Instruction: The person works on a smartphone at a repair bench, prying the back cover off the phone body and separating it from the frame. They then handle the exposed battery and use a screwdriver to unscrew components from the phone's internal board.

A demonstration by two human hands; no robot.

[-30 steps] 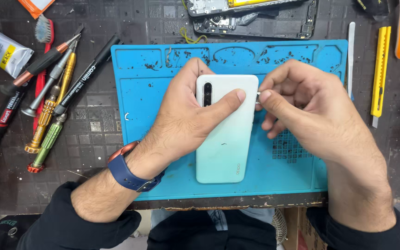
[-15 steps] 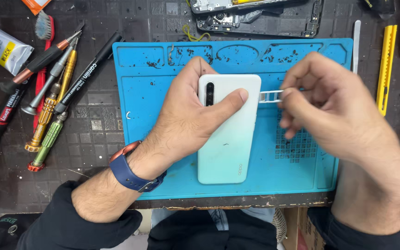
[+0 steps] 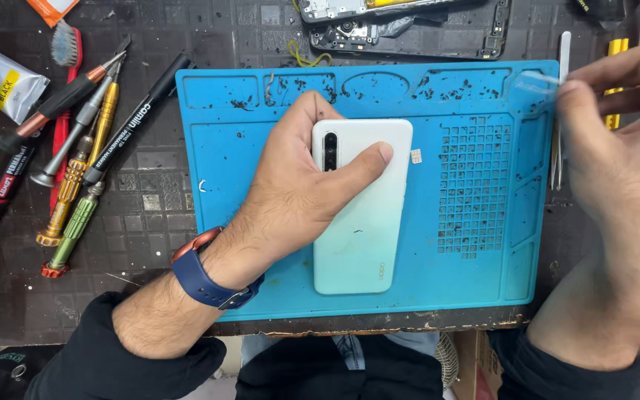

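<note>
Phone (image 3: 362,222) face-down under L hand (image 3: 301,189); R hand (image 3: 616,170) well apart.

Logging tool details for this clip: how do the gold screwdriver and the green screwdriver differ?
The gold screwdriver lies higher on the bench, its silver shaft pointing up toward the red brush. The green screwdriver lies lower, nearer the person, and ends in a red cap. Both lie slanted, left of the blue mat, out of either hand.
</note>
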